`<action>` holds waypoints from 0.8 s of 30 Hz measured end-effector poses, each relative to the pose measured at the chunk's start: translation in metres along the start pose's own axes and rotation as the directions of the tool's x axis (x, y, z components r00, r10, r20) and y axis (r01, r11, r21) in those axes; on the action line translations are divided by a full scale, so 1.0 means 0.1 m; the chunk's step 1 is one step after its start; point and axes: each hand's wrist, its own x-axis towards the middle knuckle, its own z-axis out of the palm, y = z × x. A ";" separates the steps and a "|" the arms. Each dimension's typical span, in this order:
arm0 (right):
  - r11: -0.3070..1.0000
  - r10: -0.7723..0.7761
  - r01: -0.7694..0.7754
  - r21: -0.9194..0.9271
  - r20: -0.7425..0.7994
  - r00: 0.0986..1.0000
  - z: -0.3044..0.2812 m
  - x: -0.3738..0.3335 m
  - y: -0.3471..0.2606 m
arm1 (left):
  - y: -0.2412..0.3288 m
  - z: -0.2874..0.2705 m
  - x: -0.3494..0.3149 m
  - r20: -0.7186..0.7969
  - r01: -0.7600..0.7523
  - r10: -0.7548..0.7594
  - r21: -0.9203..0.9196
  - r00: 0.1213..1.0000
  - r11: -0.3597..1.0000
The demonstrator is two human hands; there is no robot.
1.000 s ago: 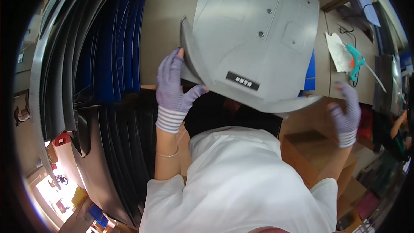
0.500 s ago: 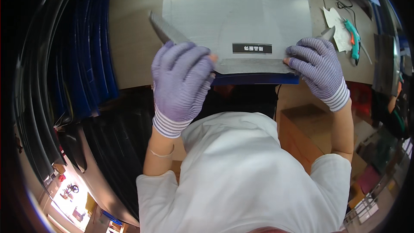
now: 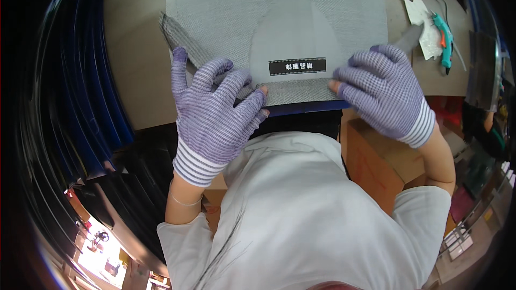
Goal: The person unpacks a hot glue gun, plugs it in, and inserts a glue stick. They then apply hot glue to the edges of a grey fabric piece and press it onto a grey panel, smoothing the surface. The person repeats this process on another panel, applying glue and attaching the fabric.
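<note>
A flat grey sheet, made to look like a shirt front with pockets and a round button, lies on the table. A black label sits near its front edge, just beyond a woven grey collar strip. My left hand, in a purple striped glove, grips the strip's left end between bare thumb and index tips, its other fingers spread. My right hand, gloved alike, bends its fingers onto the right end; its thumb is hidden. Pointed grey collar flaps stick out past both hands. A blue edge shows underneath.
Long blue and black sheets hang in a row at the left. On the table's right lie a teal hand tool with an orange trigger and a crumpled white paper. A cardboard box stands below the table's edge.
The sheet has come nearer and shifted left in view, and the label with it. My left hand has moved left and its fingers have spread. The right hand's fingertip has moved left along the strip.
</note>
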 end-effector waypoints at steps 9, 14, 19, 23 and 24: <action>0.984 0.135 -0.124 0.129 -0.082 0.987 0.24 -0.07 -0.12 | 0.10 0.07 0.03 0.015 0.042 -0.043 0.069 0.999 0.997; 0.954 0.108 -0.051 0.297 -0.180 0.978 0.33 0.16 -0.21 | 0.11 0.07 0.05 -0.029 0.043 -0.042 0.029 0.999 0.999; 0.954 0.063 -0.015 0.301 -0.151 0.987 0.36 0.40 -0.22 | 0.10 0.13 0.10 -0.038 0.041 -0.043 -0.035 0.998 0.999; 0.967 0.113 -0.113 0.226 0.015 0.994 0.12 0.08 0.00 | 0.07 0.12 0.08 0.016 0.055 -0.054 -0.026 0.998 0.998; 0.954 0.183 -0.190 0.234 0.049 0.982 0.07 0.05 0.02 | 0.06 0.12 0.08 0.012 0.048 -0.048 -0.031 0.999 0.998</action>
